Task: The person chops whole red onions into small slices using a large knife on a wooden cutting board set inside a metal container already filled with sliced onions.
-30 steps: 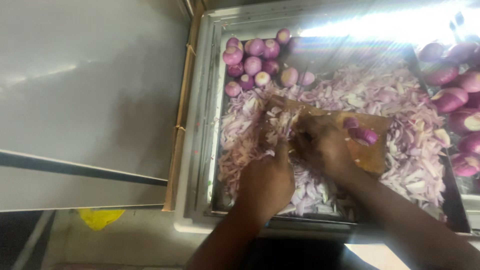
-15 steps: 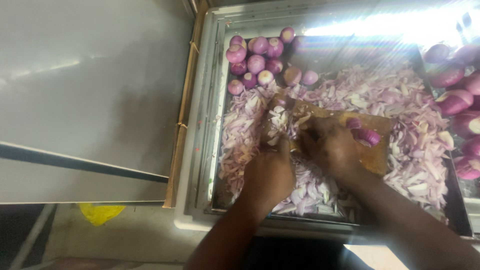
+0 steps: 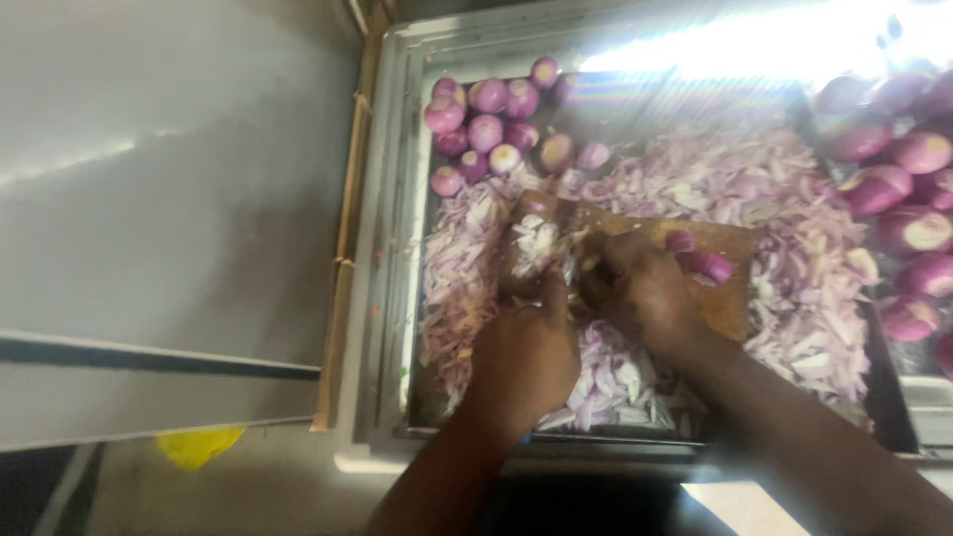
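Observation:
A wooden cutting board (image 3: pixel 730 288) lies on a bed of chopped purple onion (image 3: pixel 794 248) inside a big metal tray (image 3: pixel 382 258). My left hand (image 3: pixel 526 352) is curled at the board's near left edge, right behind a small heap of finely cut onion (image 3: pixel 538 241). Beside it on the board is my right hand (image 3: pixel 640 293), fingers bent down over onion pieces. A halved onion (image 3: pixel 703 264) lies on the board just right of that hand. No knife shows, and anything inside either hand is hidden.
Peeled whole onions (image 3: pixel 486 119) are piled in the tray's far left corner, and more peeled onions (image 3: pixel 898 189) fill its right side. A grey steel surface (image 3: pixel 169 199) lies left of the tray. Something yellow (image 3: pixel 199 445) sits on the floor below. Strong glare washes out the far edge.
Both hands have worked on the board throughout. The left hand has shifted slightly left and nearer, and a heap of fine cuts now shows in front of it.

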